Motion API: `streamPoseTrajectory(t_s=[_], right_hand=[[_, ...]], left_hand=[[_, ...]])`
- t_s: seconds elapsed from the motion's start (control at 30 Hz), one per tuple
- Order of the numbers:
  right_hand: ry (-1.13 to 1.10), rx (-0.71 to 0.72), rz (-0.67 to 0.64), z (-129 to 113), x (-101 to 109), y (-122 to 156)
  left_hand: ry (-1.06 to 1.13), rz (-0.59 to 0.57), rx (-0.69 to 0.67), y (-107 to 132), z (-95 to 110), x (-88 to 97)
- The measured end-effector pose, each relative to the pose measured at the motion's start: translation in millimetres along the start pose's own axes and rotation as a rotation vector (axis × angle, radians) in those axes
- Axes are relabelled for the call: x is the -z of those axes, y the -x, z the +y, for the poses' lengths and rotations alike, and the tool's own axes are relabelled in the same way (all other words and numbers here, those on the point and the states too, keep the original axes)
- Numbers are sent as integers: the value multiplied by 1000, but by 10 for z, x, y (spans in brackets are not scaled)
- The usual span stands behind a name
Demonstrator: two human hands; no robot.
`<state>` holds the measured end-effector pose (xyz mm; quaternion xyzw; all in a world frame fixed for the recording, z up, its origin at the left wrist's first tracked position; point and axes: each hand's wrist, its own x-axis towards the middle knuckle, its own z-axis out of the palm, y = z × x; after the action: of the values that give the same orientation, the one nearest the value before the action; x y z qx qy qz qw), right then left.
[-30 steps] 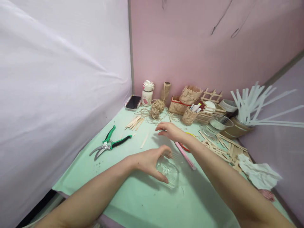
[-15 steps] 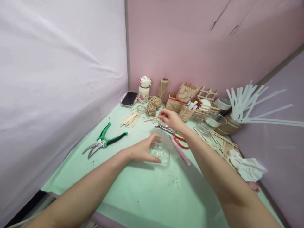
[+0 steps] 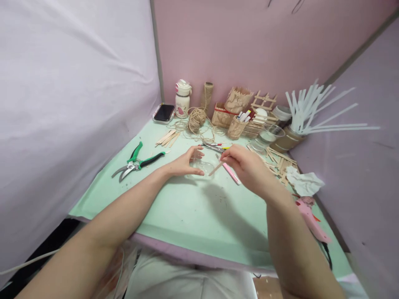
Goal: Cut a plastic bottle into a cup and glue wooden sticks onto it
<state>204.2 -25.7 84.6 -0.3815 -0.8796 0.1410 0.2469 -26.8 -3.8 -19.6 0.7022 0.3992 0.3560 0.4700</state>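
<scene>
My left hand (image 3: pixel 188 162) curves around the left side of a small clear container (image 3: pixel 204 169) on the green tabletop, fingers behind it and thumb along its front. Between thumb and fingertips, my right hand (image 3: pixel 246 166) pinches a thin wooden craft stick (image 3: pixel 215 167). The stick slants down, its lower end at the container's right side; whether it is inside or just in front I cannot tell. Under and behind the right hand lie a pink pen-shaped tool (image 3: pixel 231 173) and a pair of scissors (image 3: pixel 213 147), partly covered by the hand.
Green-handled pruning shears (image 3: pixel 132 164) lie at left. Craft sticks (image 3: pixel 168 138), a twine ball (image 3: pixel 196 119), a phone (image 3: pixel 164 113) and a bottle (image 3: pixel 182 99) are at the back. Stick-covered holders (image 3: pixel 236 126), glue sticks (image 3: pixel 307 108), crumpled tissue (image 3: pixel 304 181) and a pink glue gun (image 3: pixel 311 220) are right.
My right hand has come nearer from beside the twine ball, bringing the craft stick down to the container. My left hand stays around the container. The view has tilted downward.
</scene>
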Motion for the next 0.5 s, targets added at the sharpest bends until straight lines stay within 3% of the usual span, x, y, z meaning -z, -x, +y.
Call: streamPoseTrajectory(t_s=[0.23,0.5], right_hand=[[290,125,6,-18,-515,55],[202,170,225,109,-721,116]], left_hand=[[-76,27,-24,26,-36,-95],[-120,80,-19,8,-103,-157]])
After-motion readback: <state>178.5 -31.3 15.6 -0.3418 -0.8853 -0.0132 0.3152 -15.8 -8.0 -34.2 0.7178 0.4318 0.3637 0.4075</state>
